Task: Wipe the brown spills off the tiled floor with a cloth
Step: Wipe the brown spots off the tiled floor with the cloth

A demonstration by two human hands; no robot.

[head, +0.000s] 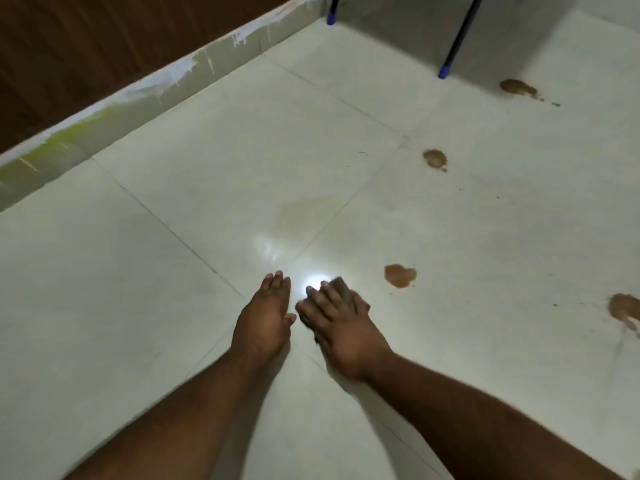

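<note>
My right hand (341,327) lies flat with straight fingers, pressing a small dark cloth (342,285) onto the pale tiled floor (173,271). Only the cloth's edges show past the fingers. My left hand (265,318) rests flat on the floor just left of it, holding nothing. Several brown spills lie to the right: the nearest spill (400,276) is a short way right of my right hand, another spill (434,158) is farther back, a far spill (518,87) lies by a leg, and one spill (625,311) reaches the right edge. A faint wet smear (304,209) lies ahead of my hands.
A paint-stained skirting (138,102) and a dark brown wall run diagonally along the left. Two thin dark furniture legs with blue feet stand at the back, one leg (331,17) near the wall and the other leg (444,71) near the far spill.
</note>
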